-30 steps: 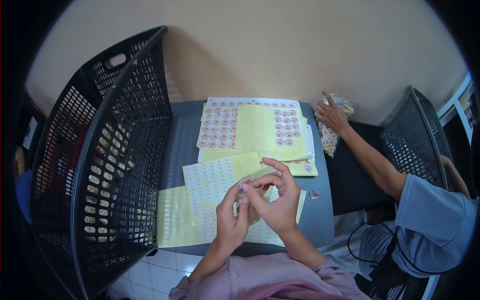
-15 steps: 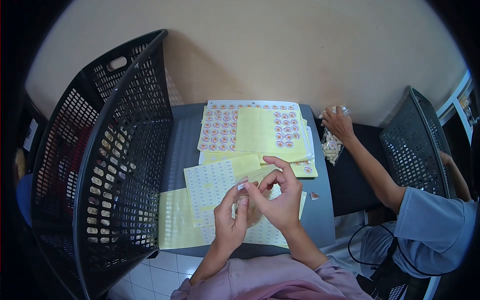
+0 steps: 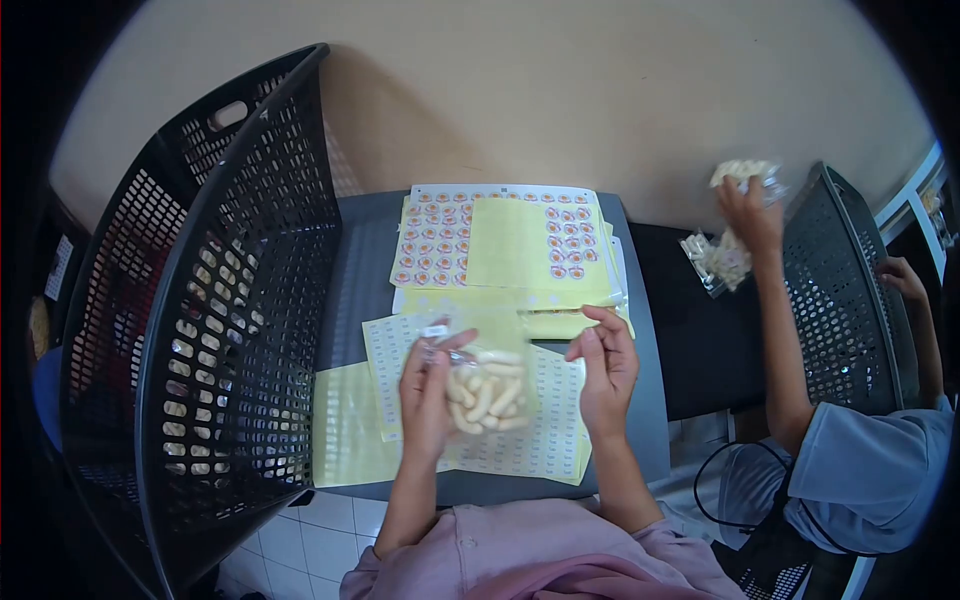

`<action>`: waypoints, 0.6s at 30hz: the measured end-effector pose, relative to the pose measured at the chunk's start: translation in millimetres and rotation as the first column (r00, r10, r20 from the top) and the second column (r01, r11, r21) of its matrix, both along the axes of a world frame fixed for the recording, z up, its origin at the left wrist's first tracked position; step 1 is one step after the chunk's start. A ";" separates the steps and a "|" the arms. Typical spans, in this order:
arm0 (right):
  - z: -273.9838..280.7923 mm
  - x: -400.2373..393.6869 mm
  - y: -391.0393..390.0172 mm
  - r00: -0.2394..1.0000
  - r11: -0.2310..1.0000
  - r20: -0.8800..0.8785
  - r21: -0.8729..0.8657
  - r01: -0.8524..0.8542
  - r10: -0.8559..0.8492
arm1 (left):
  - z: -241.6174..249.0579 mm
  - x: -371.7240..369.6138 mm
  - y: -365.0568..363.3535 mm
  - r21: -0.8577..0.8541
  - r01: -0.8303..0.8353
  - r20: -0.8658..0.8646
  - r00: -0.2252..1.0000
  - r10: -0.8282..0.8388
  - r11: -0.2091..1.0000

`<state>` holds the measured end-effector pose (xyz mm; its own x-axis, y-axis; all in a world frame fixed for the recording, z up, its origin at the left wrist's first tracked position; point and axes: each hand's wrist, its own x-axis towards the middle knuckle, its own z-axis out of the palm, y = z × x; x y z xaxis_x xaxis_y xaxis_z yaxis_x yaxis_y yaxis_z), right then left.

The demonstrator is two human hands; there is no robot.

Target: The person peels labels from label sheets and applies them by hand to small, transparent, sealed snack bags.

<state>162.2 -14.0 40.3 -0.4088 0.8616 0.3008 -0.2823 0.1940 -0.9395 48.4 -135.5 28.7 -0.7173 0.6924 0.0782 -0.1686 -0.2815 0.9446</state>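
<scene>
My left hand is closed on a clear plastic bag of pale, finger-shaped snacks, held above the table. A small white label shows at the bag's upper left corner, by my fingers. To the right of the bag, my right hand is raised with bent fingers apart and nothing visible in them. Beneath both hands lie yellow-backed sheets of small printed labels. Farther back is a stack of sheets with round red-and-orange stickers, partly covered by a plain yellow area.
A tall black perforated basket with packed bags inside stands at the left. At the right, a co-worker's hand holds a snack bag above other bags on a black surface, beside another dark basket.
My hands have moved apart; the bag now hangs flat from my left hand, and my right hand is off it. The co-worker's hand has lifted bags up and rightward.
</scene>
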 end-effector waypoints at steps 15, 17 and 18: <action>-52.0 60.7 74.1 0.827 0.921 0.451 0.340 0.188 -0.336 | -22.0 -34.0 9.9 0.756 -0.140 0.650 0.271 -0.710 0.639; -45.6 51.2 83.1 0.819 0.912 0.473 0.386 0.138 -0.324 | -24.2 -38.9 27.6 0.786 -0.070 0.612 0.239 -0.754 0.615; -42.0 45.6 87.9 0.810 0.900 0.497 0.427 0.085 -0.313 | -24.5 -41.7 35.9 0.787 -0.069 0.609 0.240 -0.756 0.613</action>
<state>207.8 73.9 -1.7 -0.4321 0.8120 0.3924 0.3334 0.5482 -0.7670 6.7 -99.6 4.2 -0.2957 0.9482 0.1158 -0.9358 -0.2633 -0.2343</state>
